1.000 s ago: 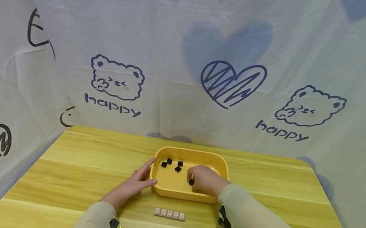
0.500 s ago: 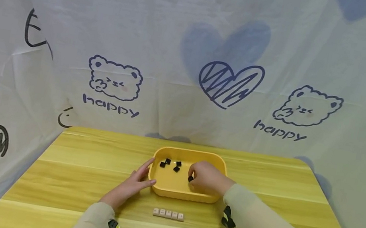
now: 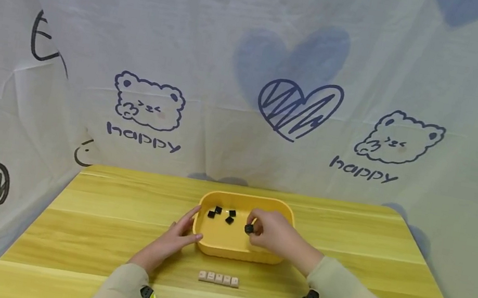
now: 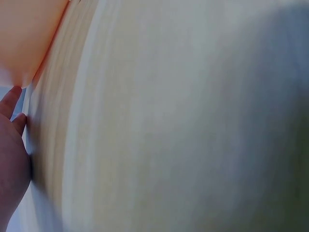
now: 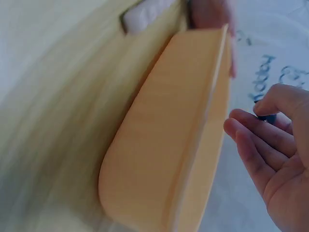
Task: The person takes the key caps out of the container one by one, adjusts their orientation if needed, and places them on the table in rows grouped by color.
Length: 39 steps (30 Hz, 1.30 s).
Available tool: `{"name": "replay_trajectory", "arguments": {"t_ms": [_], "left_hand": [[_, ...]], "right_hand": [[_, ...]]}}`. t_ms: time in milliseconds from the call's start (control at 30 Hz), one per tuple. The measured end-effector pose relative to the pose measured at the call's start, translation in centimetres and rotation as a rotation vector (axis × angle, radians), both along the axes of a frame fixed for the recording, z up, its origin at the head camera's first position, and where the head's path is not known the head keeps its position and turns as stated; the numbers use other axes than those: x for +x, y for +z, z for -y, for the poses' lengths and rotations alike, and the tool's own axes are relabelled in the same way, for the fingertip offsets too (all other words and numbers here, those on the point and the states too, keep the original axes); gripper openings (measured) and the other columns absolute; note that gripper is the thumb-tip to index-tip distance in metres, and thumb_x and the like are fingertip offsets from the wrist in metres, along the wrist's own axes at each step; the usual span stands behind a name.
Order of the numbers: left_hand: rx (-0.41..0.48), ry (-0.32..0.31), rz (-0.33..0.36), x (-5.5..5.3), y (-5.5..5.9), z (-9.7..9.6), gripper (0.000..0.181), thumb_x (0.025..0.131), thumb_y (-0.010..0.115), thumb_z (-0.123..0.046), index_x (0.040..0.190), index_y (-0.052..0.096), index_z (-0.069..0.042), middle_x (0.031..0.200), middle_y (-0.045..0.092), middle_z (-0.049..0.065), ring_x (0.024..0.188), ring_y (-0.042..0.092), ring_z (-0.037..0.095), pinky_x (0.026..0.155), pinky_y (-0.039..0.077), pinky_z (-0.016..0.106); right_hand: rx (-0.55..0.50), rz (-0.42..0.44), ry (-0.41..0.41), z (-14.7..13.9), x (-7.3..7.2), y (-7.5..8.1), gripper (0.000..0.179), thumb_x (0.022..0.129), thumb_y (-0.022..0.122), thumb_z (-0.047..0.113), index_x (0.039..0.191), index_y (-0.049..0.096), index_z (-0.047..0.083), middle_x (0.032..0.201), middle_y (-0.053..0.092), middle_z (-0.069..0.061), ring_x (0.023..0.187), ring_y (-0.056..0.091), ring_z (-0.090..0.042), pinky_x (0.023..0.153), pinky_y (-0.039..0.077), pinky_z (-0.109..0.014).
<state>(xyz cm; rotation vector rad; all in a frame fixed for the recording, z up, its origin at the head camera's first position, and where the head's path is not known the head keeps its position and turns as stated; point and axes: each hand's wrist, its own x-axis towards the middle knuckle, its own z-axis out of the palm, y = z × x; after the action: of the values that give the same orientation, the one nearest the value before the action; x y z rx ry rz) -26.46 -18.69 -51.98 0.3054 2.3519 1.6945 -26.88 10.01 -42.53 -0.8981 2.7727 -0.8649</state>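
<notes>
In the head view, my right hand (image 3: 270, 230) pinches a black keycap (image 3: 249, 228) between thumb and fingertips, over the right part of a yellow plastic tray (image 3: 237, 254). The right wrist view has this hand (image 5: 275, 150) up beside the tray's rim (image 5: 205, 116), the dark keycap mostly hidden behind the thumb. Several other black keycaps (image 3: 229, 220) lie on the tray floor toward its left end. My left hand (image 3: 171, 240) rests against the tray's left side, fingers extended and thumb at the front left corner; in the left wrist view its fingertips touch the tray wall (image 4: 29, 34).
Several white keycaps (image 3: 219, 278) with small printed marks stand in a straight row on the wooden table (image 3: 88, 229), in front of the tray. A white cloth (image 3: 208, 133) printed with bears and hearts hangs behind the table and along its sides.
My right hand has lifted the black keycap from low in the tray and turned so that more of it shows. The left hand stays at the tray's side.
</notes>
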Motion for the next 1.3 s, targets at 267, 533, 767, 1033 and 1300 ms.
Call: {"name": "replay_trajectory", "arguments": {"t_ms": [267,533,767,1033,1300], "left_hand": [[-0.012,-0.004,-0.006,0.0,0.1,-0.1,0.077,0.096,0.063,-0.02,0.158,0.017,-0.026,0.154,0.028,0.023,0.145,0.018,0.034,0.112,-0.02,0.052],[-0.005,-0.009,-0.005,0.0,0.2,-0.1,0.077,0.097,0.063,-0.019,0.158,0.016,-0.027,0.154,0.029,0.022,0.145,0.018,0.033,0.112,-0.02,0.052],[-0.015,-0.002,0.007,0.0,0.3,0.0,0.078,0.096,0.064,-0.019,0.158,0.016,-0.026,0.154,0.028,0.023,0.145,0.017,0.035,0.112,-0.02,0.051],[-0.029,-0.011,-0.006,0.1,0.5,0.1,0.078,0.096,0.064,-0.023,0.158,0.016,-0.027,0.153,0.031,0.022,0.145,0.02,0.033,0.113,-0.019,0.052],[-0.025,-0.028,-0.015,0.0,0.3,0.2,0.079,0.096,0.064,-0.024,0.158,0.016,-0.027,0.154,0.03,0.021,0.145,0.02,0.033,0.113,-0.018,0.051]], "right_hand": [[-0.145,-0.019,0.001,1.4,3.7,0.8,0.018,0.084,0.073,0.006,0.095,0.063,0.016,0.082,0.064,0.011,0.072,0.059,-0.007,0.065,0.052,-0.025],[-0.217,-0.183,0.123,2.9,6.2,-0.9,0.019,0.077,0.08,0.004,0.093,0.072,0.011,0.086,0.061,0.004,0.073,0.056,-0.01,0.063,0.05,-0.018],[-0.228,-0.074,0.087,4.3,7.5,-2.5,0.018,0.076,0.081,0.003,0.09,0.073,0.011,0.082,0.063,0.008,0.073,0.055,-0.004,0.064,0.05,-0.018],[-0.153,-0.048,0.038,5.9,8.2,-4.4,0.018,0.074,0.08,0.004,0.086,0.07,0.014,0.077,0.059,0.011,0.069,0.051,-0.001,0.063,0.047,-0.018],[0.072,-0.223,0.032,7.1,8.3,-5.5,0.014,0.075,0.084,0.022,0.087,0.077,0.019,0.078,0.05,0.013,0.072,0.044,-0.002,0.065,0.042,-0.019]]}}
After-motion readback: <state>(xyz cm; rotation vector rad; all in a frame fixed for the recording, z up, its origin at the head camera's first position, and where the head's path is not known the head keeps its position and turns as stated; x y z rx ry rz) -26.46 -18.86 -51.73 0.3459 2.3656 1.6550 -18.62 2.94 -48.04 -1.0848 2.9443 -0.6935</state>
